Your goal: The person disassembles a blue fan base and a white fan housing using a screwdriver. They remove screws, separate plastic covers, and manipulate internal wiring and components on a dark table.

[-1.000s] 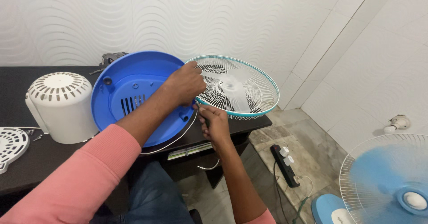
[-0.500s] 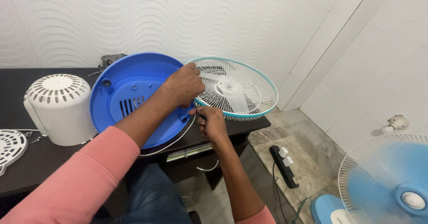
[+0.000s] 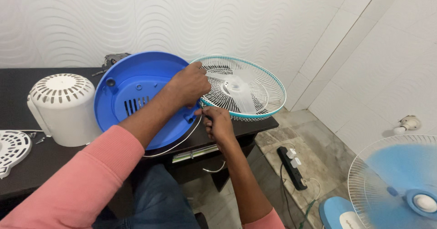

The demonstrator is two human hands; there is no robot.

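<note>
A round wire fan guard with a teal rim juts over the right end of a dark table. My left hand grips the guard's left edge from above, next to a round blue fan base shell tilted on the table. Just below the rim, my right hand is closed on a small tool or fastener at the joint between guard and shell; what it pinches is too small to tell.
A white vented motor cover stands left of the shell. A white round grille piece lies at the table's left edge. On the tiled floor lie a power strip and a standing blue fan at right.
The view has shifted slightly; my right hand has crept up closer under the guard's rim. My left hand keeps its hold on the guard.
</note>
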